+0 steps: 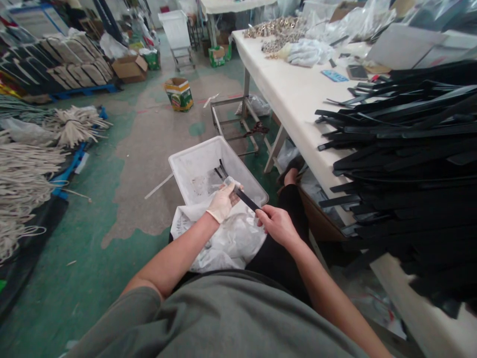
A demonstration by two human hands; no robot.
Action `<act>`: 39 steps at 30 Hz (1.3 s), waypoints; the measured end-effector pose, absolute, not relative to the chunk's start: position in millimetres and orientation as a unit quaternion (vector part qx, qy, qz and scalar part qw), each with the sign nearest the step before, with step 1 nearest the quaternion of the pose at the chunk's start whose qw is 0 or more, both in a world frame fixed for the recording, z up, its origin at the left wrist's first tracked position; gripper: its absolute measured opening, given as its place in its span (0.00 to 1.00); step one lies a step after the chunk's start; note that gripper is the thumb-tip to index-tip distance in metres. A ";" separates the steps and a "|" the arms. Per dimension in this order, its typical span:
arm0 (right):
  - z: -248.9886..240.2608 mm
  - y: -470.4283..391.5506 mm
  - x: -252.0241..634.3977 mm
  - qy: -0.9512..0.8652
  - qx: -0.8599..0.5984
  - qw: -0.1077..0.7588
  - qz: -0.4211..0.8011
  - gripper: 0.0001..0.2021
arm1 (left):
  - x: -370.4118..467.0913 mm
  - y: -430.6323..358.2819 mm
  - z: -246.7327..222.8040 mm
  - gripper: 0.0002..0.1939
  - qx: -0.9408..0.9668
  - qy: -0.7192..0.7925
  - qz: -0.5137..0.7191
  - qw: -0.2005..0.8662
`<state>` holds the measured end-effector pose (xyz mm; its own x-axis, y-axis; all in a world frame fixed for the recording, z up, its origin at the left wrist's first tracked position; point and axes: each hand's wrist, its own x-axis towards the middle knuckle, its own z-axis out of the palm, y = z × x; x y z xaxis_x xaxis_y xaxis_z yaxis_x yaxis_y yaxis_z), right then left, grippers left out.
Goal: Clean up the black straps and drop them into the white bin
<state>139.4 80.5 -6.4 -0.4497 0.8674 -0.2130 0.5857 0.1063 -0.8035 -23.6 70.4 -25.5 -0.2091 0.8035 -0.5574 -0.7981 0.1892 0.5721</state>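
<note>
A black strap is held between two hands, low over the lap. By the left grip, covered with a pale glove, the strap's far part is held with the fingers curled closed around it. By the right grip, bare, the near end is pinched between thumb and fingers, with no gap seen. Beyond the left fingers, narrow black ends are seen above a white tub; whether they belong to the same strap cannot be told. Something whitish is seen at the left fingertips, too blurred to be named.

Under the hands, a crumpled white bag is spread across the lap, against the near side of the tub. To the right, a great pile of black strips is heaped on the pale worktop, with many ends hung over its edge. Farther along it, a phone, a blue card, a white cloth-like bundle and many small metal pieces are laid out. Beside the worktop, a metal frame is stood on the green and grey floor. To the left, bundles of beige cord are stacked.
</note>
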 end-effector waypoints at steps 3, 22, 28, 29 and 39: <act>-10.2 81.7 133.6 -0.731 -0.508 0.178 0.419 0.16 | -15.2 64.8 -31.4 0.07 0.022 0.436 0.607 0.664; -6.7 68.6 158.4 -0.752 -0.480 0.096 0.441 0.17 | -43.3 59.4 -43.6 0.07 -0.036 0.474 0.640 0.604; -17.0 61.8 156.2 -0.761 -0.530 0.121 0.355 0.20 | -14.7 43.1 -58.5 0.10 -0.007 0.458 0.586 0.668; -19.0 63.7 150.5 -0.763 -0.537 0.128 0.335 0.19 | -2.4 39.2 -61.3 0.11 0.010 0.448 0.578 0.682; -27.5 77.8 135.8 -0.728 -0.526 0.199 0.391 0.14 | 15.5 33.2 -65.2 0.10 0.219 0.514 0.518 0.648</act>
